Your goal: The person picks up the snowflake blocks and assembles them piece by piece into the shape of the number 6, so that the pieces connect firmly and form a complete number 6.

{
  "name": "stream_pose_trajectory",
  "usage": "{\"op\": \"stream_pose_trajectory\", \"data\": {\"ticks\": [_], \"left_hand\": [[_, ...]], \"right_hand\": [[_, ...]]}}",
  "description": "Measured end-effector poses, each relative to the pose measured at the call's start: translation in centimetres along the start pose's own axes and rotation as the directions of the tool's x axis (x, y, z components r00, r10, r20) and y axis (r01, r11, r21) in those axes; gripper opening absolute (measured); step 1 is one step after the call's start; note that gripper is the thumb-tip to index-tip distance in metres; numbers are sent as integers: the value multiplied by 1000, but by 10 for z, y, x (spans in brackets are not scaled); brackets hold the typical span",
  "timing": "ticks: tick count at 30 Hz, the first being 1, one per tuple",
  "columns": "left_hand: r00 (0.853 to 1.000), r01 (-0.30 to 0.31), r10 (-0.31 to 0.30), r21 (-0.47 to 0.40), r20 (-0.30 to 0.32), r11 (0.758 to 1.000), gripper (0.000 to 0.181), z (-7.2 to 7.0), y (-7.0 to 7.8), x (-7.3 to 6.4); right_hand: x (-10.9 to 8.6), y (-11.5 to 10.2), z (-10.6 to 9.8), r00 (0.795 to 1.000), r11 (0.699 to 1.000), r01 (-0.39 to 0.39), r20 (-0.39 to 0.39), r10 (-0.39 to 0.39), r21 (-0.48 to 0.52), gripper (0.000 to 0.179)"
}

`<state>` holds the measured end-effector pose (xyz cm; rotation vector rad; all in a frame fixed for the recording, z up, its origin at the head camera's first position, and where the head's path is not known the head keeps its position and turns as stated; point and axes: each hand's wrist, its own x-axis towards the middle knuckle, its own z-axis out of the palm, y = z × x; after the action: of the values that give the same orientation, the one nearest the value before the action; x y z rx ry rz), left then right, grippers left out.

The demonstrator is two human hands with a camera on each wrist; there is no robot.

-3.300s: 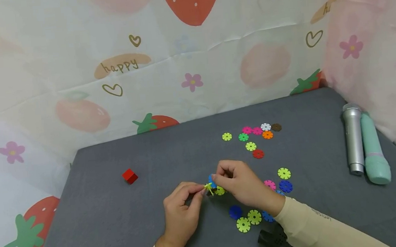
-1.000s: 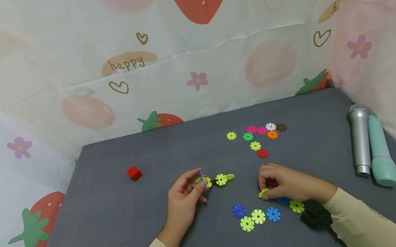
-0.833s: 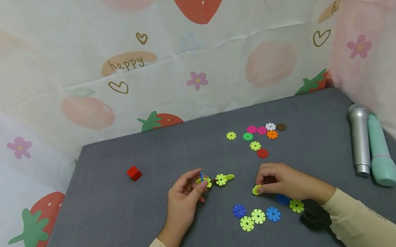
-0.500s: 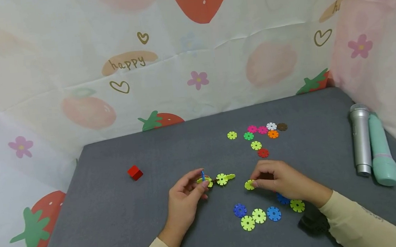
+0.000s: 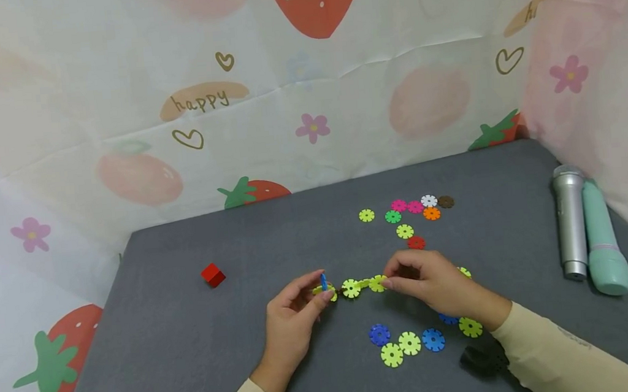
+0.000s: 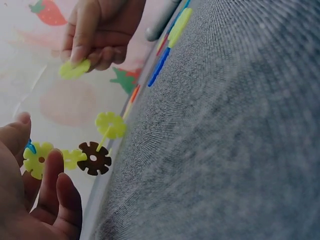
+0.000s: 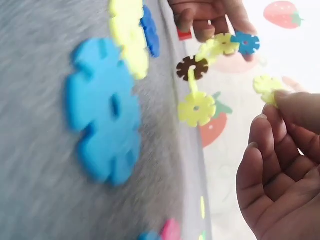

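Observation:
My left hand (image 5: 293, 321) grips a chain of interlocked notched discs near its blue disc (image 7: 248, 42). From there run yellow discs (image 6: 36, 169), a brown disc (image 6: 88, 165) and more yellow at the free end (image 7: 199, 118). My right hand (image 5: 437, 281) pinches a single yellow notched disc (image 7: 266, 85) between thumb and index finger. This disc overlaps the chain's right end in the head view. Both wrist views show a gap between the two. Its remaining fingers are curled in below.
Loose discs lie on the grey table: a blue one (image 5: 380, 335) and others in front, more by the right forearm, and a cluster with a green one (image 5: 393, 216) behind. A red cube (image 5: 213, 275) sits left. A silver microphone (image 5: 571, 225) and a mint-green one (image 5: 604, 241) lie right.
My right hand has picked up a yellow disc from the right-hand pile and carried it left to the chain's free end. The left hand stays nearly still with the chain.

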<state>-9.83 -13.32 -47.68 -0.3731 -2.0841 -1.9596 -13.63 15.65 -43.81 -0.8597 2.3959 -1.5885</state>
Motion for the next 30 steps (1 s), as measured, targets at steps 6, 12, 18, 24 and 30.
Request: {"op": "stream_pose_trajectory", "data": {"ticks": [6, 12, 18, 24, 30], "left_hand": [[1000, -13, 13, -8, 13, 1000, 36, 0, -1, 0], [999, -36, 37, -19, 34, 999, 36, 1, 1, 0], [998, -38, 40, -26, 51, 999, 36, 2, 3, 0], [996, -64, 66, -39, 62, 997, 36, 2, 2, 0], [994, -87, 90, -38, 61, 995, 36, 0, 2, -1]], "right_hand": [[12, -13, 7, 1000, 999, 30, 3, -30, -27, 7], [26, -27, 18, 997, 996, 73, 13, -73, -54, 6], [34, -33, 27, 989, 984, 151, 7, -151, -91, 8], [38, -36, 32, 975, 974, 219, -7, -220, -64, 7], [41, -37, 38, 965, 963, 256, -27, -259, -84, 8]]}}
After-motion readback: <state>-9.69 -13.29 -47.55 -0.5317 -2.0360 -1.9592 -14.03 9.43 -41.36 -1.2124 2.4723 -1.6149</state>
